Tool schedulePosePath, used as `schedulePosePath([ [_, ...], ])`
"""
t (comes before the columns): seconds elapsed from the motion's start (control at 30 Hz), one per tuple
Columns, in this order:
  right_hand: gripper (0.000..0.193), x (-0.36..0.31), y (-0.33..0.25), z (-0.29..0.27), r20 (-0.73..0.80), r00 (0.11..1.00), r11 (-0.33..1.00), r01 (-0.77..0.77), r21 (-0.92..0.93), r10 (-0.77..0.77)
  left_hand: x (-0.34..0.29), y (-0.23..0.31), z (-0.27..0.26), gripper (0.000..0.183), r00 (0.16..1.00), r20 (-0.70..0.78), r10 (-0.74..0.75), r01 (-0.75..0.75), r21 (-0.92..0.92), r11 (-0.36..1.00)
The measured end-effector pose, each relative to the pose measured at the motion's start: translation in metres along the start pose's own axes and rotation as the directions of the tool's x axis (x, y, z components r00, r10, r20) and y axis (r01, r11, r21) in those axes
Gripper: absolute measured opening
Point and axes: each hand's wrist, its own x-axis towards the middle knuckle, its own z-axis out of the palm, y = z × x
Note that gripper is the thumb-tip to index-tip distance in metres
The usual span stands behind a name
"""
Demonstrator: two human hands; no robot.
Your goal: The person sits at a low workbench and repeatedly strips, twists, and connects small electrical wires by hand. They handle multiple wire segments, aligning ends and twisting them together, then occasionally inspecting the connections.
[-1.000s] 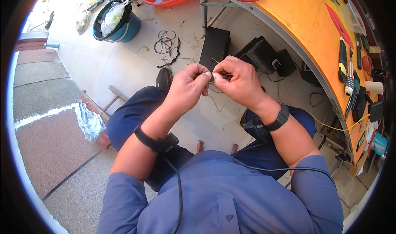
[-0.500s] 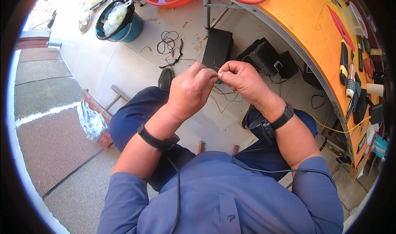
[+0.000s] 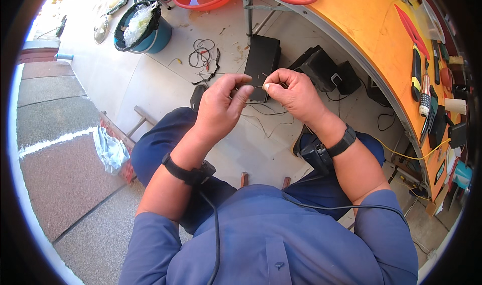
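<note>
Though near, hands [image 3: 219,104] [image 3: 297,95] apart, wire [image 3: 258,87] between.

Two bare hands of a seated person are near each other, above the pale tiled floor [image 3: 153,81].
The right hand [image 3: 295,94] pinches a thin, brownish wire [image 3: 259,87]; the left hand [image 3: 218,103] is just beside it, its fingers [image 3: 240,78] parted. Beyond them lies a black rectangular box [image 3: 262,54]; at right, the orange curved-edge surface [image 3: 359,21] carries a black-and-yellow tool handle [image 3: 416,74].
</note>
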Motion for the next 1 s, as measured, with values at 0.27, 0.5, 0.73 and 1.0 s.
schedulePosePath([
  [0.27,0.015,-0.001,0.000,0.001,0.096,0.993,0.994,-0.078,0.076,0.071,0.002,-0.002,0.004,0.008,0.938,0.037,0.345,-0.346,0.201,0.917],
  [0.5,0.017,-0.004,0.000,0.007,0.013,0.997,0.997,0.071,-0.039,-0.071,-0.003,0.000,0.011,0.013,0.999,-0.002,0.040,-0.039,0.048,0.998],
  [0.73,0.011,-0.007,0.003,0.009,0.040,0.996,0.996,0.079,-0.040,-0.077,0.000,-0.004,0.014,0.022,0.991,0.026,-0.130,0.132,-0.107,0.985],
  [1.0,0.017,-0.010,0.006,0.003,-0.080,0.974,0.977,0.206,-0.060,-0.210,0.002,-0.014,0.018,0.032,0.954,0.129,-0.270,0.297,-0.289,0.910],
])
